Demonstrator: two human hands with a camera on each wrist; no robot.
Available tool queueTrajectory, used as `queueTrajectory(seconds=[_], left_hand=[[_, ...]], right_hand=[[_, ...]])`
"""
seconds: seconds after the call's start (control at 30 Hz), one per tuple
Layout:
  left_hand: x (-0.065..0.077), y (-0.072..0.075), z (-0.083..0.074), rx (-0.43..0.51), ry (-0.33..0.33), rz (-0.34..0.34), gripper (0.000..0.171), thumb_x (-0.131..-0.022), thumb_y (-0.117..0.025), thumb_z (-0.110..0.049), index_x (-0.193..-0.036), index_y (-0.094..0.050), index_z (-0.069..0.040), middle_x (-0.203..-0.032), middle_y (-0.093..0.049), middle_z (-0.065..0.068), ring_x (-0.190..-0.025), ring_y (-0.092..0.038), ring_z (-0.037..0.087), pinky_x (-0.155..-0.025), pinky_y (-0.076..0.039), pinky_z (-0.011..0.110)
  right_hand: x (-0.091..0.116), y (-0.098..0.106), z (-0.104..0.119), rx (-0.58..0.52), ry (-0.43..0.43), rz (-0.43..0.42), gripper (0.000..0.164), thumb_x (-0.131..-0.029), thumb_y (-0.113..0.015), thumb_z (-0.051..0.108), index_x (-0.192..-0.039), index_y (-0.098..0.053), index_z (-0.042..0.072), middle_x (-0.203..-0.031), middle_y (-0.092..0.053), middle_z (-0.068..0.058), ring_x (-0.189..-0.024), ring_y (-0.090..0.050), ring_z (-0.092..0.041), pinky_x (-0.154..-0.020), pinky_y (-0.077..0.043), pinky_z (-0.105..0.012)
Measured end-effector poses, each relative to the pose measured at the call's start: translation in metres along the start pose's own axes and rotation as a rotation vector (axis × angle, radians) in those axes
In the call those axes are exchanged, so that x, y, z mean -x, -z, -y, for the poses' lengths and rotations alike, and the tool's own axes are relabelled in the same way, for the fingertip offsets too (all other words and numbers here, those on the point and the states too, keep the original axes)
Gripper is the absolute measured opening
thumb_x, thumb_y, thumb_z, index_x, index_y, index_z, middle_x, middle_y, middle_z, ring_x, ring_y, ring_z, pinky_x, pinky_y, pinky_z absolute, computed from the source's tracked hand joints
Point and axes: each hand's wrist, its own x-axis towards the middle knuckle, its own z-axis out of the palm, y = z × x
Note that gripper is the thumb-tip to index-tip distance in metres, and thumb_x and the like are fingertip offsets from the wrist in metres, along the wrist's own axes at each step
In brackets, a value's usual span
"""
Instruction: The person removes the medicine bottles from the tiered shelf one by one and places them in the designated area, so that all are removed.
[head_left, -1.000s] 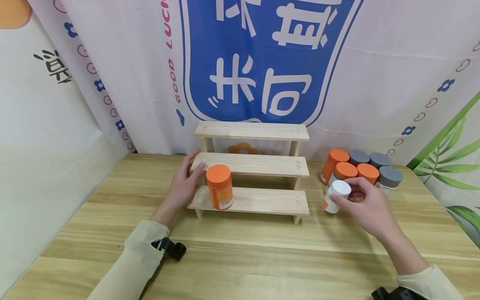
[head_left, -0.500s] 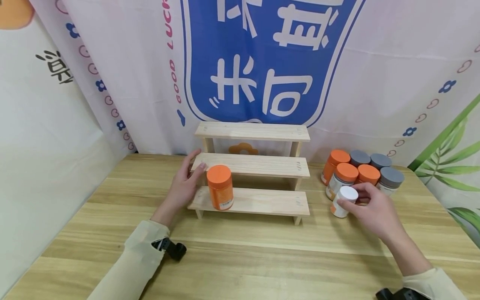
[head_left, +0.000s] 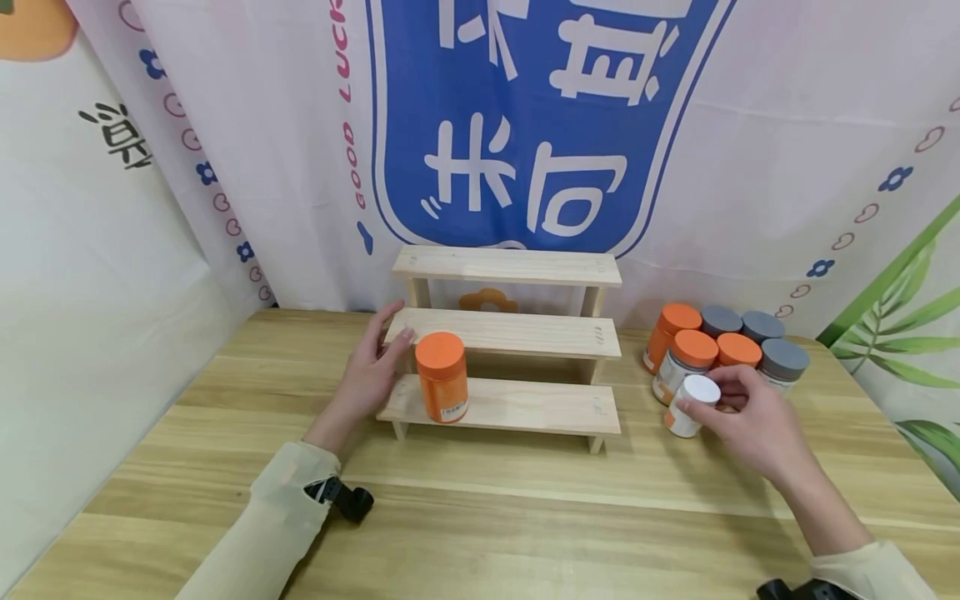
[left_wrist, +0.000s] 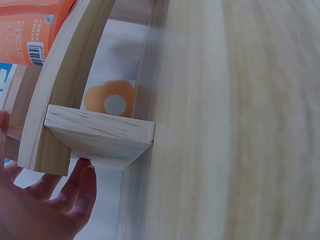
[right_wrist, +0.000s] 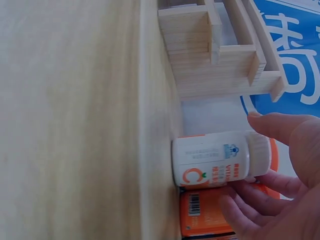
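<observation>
My left hand point(head_left: 372, 360) grips the left end of a three-tier wooden display stand point(head_left: 510, 333), thumb at the middle board and fingertips by a side support in the left wrist view. An orange bottle point(head_left: 441, 379) stands on the lowest tier. At the right, a small white vitamin bottle point(right_wrist: 212, 159) with a white cap stands upright on the table. My right hand point(head_left: 753, 421) is around its cap. In the right wrist view the thumb is apart from the cap, while fingers lie close behind it.
Behind the white bottle stands a group of bottles: orange caps point(head_left: 694, 348) to the left and grey caps point(head_left: 784, 358) to the right. A printed cloth point(head_left: 750, 167) hangs behind the wooden table point(head_left: 480, 517).
My right hand has moved the white bottle slightly right and down, against the group, and the thumb is now off the cap. My left hand has stayed on the stand.
</observation>
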Motion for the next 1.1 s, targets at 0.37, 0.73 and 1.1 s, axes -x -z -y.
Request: queueTrajectory(seconds=[0.37,0.73,1.1], left_hand=[[0.0,0.001,0.003,-0.01,0.005,0.005,0.061,-0.113,-0.049,-0.038,-0.169,-0.027,-0.027,-0.178,-0.02,0.012,-0.157,-0.036,0.039,-0.129,-0.03,0.06],[0.0,-0.001,0.002,-0.005,-0.006,0.004,0.06,-0.114,-0.048,-0.037,-0.169,-0.027,-0.027,-0.176,-0.025,0.013,-0.155,-0.038,0.038,-0.129,-0.029,0.06],[-0.004,0.0,0.006,-0.014,0.008,0.003,0.061,-0.113,-0.049,-0.041,-0.169,-0.027,-0.03,-0.175,-0.028,0.014,-0.155,-0.039,0.039,-0.129,-0.029,0.06]], right_hand=[[0.007,0.006,0.019,-0.059,0.088,-0.2,0.056,-0.095,-0.08,0.044,-0.134,-0.061,0.009,-0.131,-0.066,-0.012,-0.11,-0.054,-0.015,-0.082,-0.042,-0.01],[0.016,-0.01,0.066,-0.185,0.267,-0.254,0.04,-0.091,-0.086,0.029,-0.124,-0.069,0.014,-0.114,-0.068,0.01,-0.108,-0.059,0.001,-0.093,-0.045,-0.014],[0.006,-0.038,0.101,-0.259,0.355,-0.057,0.055,-0.092,-0.085,0.03,-0.14,-0.062,0.013,-0.13,-0.072,-0.004,-0.119,-0.062,-0.012,-0.096,-0.048,-0.018]])
